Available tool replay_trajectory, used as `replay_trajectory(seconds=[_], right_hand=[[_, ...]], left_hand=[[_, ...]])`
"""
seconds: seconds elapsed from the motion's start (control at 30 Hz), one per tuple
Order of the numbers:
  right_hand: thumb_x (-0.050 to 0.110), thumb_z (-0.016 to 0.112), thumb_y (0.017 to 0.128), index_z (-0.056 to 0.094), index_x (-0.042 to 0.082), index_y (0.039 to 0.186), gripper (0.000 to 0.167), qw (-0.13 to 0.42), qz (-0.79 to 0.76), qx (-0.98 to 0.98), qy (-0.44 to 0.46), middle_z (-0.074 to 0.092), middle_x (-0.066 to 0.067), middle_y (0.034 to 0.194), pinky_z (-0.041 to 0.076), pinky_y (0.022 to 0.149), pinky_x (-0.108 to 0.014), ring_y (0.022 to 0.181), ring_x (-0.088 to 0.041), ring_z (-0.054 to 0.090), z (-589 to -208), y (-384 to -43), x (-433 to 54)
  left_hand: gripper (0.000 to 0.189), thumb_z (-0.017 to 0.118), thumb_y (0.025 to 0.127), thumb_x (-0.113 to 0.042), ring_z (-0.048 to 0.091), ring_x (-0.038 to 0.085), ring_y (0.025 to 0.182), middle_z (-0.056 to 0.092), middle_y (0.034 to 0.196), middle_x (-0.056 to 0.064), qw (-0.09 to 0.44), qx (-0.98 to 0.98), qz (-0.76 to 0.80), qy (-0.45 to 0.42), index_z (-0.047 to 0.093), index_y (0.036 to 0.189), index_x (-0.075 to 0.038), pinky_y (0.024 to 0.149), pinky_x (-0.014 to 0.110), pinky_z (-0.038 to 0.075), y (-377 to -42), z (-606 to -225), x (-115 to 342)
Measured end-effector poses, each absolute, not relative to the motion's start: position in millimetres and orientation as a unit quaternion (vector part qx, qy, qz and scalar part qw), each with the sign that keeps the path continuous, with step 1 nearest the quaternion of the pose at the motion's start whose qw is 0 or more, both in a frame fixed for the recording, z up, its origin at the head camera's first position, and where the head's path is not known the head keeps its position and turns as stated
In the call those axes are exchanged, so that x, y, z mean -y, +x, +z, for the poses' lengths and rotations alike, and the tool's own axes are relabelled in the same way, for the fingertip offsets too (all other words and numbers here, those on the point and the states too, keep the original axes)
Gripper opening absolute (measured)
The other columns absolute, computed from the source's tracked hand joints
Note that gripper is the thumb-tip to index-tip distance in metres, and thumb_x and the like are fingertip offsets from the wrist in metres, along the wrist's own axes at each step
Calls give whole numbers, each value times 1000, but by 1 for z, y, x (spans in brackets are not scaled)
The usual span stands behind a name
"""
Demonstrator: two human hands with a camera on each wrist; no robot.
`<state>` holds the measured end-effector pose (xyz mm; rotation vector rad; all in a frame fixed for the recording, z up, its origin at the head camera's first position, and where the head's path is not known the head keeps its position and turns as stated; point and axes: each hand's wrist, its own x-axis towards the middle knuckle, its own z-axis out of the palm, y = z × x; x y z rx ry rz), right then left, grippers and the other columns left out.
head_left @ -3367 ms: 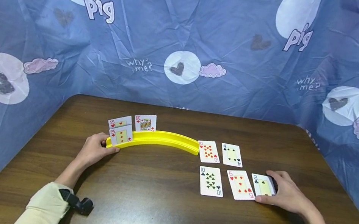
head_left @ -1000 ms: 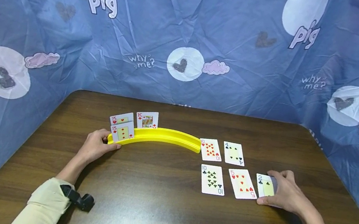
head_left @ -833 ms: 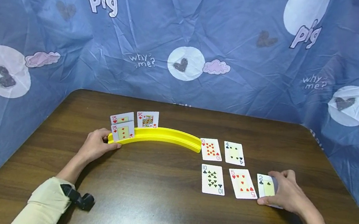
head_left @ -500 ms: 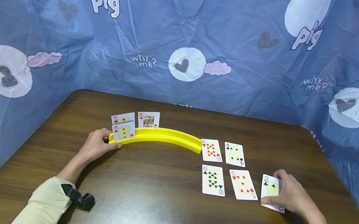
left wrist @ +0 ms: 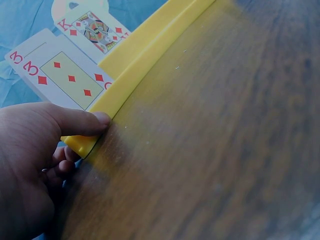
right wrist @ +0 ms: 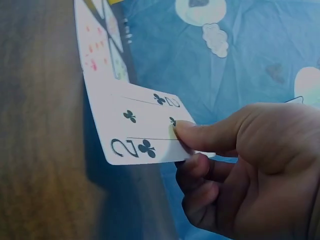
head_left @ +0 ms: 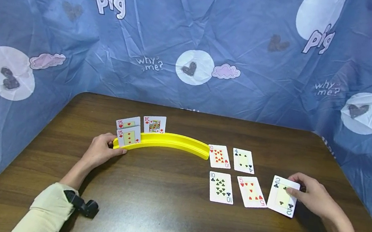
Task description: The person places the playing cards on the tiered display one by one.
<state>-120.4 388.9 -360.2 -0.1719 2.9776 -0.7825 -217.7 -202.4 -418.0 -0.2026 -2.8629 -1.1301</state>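
My right hand [head_left: 315,197] pinches the two of clubs [head_left: 281,197] by its right side, thumb on the face and fingers behind. In the right wrist view the same card [right wrist: 142,125] is lifted at the held side, casting a shadow on the table. My left hand [head_left: 100,151] grips the left end of a curved yellow card holder [head_left: 175,141], thumb in front. In the holder stand the three of diamonds [head_left: 128,137], the three of hearts [head_left: 128,123] behind it, and the king of diamonds [head_left: 154,124] in the rear slot.
Face up near the holder's right end lie the ten of hearts [head_left: 219,157] and four of spades [head_left: 243,161]. In front of them are the ten of clubs [head_left: 220,188] and five of hearts [head_left: 251,192]. A blue printed cloth [head_left: 199,22] hangs around the wooden table [head_left: 143,213].
The two of clubs has slid a little right, and its right side is now raised in my right hand, which shifted from spanning its edges to pinching it. My left hand stays on the holder.
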Motion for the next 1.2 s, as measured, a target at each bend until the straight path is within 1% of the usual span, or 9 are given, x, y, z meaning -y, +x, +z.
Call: replay_trajectory(seconds=[0.1, 0.2, 0.33, 0.5, 0.67, 0.77, 0.93, 1.2], right_hand=[[8, 66, 93, 63, -5, 108, 20, 40, -281, -957, -54, 67, -8, 88, 42, 61, -23, 73, -3, 52, -354, -121, -388], [8, 64, 95, 63, -7, 108, 20, 45, -301, -951, -52, 67, -9, 88, 43, 60, -24, 72, -3, 53, -348, -122, -386], [9, 62, 97, 63, -7, 107, 19, 24, -302, -951, -59, 67, -9, 86, 42, 60, -24, 71, -2, 53, -339, -127, -384], [7, 62, 96, 64, -8, 105, 17, -21, -306, -949, -72, 66, -8, 81, 43, 56, -24, 66, -1, 52, -325, -134, -378], [11, 64, 96, 66, -5, 106, 18, -61, -294, -951, -69, 67, -11, 84, 40, 55, -24, 66, -1, 50, -314, -142, -366], [13, 65, 97, 67, -3, 107, 19, -72, -290, -952, -67, 67, -12, 85, 40, 55, -25, 66, -2, 49, -308, -147, -359], [16, 65, 97, 67, 0, 107, 19, -78, -298, -949, -67, 65, -10, 83, 40, 56, -26, 66, -4, 49, -298, -153, -347], [16, 65, 97, 68, 0, 107, 19, -93, -322, -938, -89, 64, -7, 82, 40, 57, -25, 66, -4, 49, -283, -167, -323]], left_hand=[[35, 79, 84, -20, 55, 28, 92, 66, 106, 21, 26, 928, -366, -64, 72, 108, 4, 76, 32, 37, -218, -418, 202], [35, 79, 84, -20, 55, 28, 92, 66, 106, 21, 24, 928, -366, -62, 72, 109, 4, 77, 32, 37, -218, -417, 202], [35, 79, 84, -20, 55, 28, 93, 66, 106, 21, 23, 929, -364, -60, 72, 109, 4, 77, 32, 37, -218, -418, 202], [35, 79, 84, -20, 56, 29, 93, 66, 106, 21, 25, 931, -360, -59, 72, 108, 4, 77, 32, 37, -218, -418, 202], [34, 79, 84, -20, 56, 29, 93, 66, 106, 21, 27, 931, -360, -60, 72, 107, 4, 77, 32, 37, -218, -418, 202], [35, 79, 84, -20, 56, 29, 93, 66, 106, 21, 25, 930, -362, -60, 72, 108, 4, 77, 32, 37, -218, -418, 202], [36, 78, 84, -21, 55, 29, 94, 66, 107, 21, 18, 930, -363, -57, 72, 110, 4, 77, 32, 36, -218, -418, 201], [34, 78, 84, -19, 55, 28, 92, 66, 104, 21, 32, 930, -362, -59, 72, 108, 4, 76, 32, 37, -218, -418, 202]])
